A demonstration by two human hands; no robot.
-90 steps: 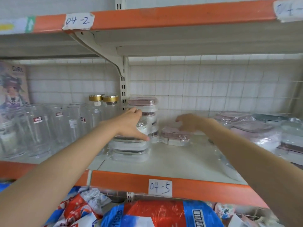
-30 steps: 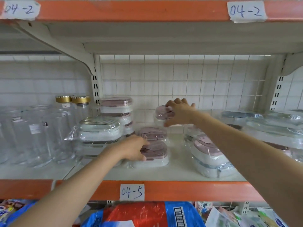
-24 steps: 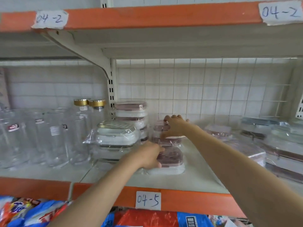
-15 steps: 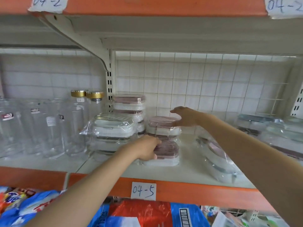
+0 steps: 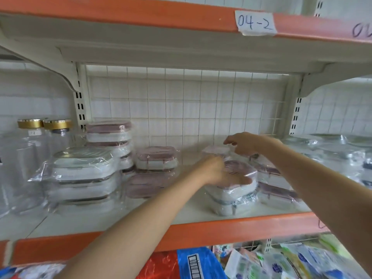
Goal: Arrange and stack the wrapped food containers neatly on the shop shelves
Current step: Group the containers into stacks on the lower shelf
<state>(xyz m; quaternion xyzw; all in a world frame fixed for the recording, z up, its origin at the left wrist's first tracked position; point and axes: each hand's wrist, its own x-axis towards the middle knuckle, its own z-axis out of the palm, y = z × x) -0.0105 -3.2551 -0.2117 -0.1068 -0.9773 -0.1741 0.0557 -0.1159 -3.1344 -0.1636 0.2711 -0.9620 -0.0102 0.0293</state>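
Plastic-wrapped food containers stand on the white shelf [image 5: 181, 214]. At the left is a stack of white ones [image 5: 82, 176], with a taller pink-lidded stack [image 5: 108, 135] behind it. In the middle, one pink-lidded container [image 5: 157, 158] sits behind another that lies lower [image 5: 149, 184]. My left hand [image 5: 219, 172], blurred, rests with its fingers stretched over the pink lid of the top container of the right stack [image 5: 231, 194]. My right hand [image 5: 243, 143] hovers with loosely curled fingers over a small container at the back [image 5: 216, 150], holding nothing I can see.
Clear glass jars [image 5: 26, 164], two with gold lids, fill the shelf's left end. More wrapped containers [image 5: 275, 182] and glassware [image 5: 338, 150] crowd the right. A wire grid backs the shelf. The upper shelf [image 5: 181, 47] hangs low overhead. Bagged goods [image 5: 201, 264] lie below.
Both hands have left the middle pink-lidded containers and moved right, the left onto the right stack, the right above the small back container. The view has shifted right.
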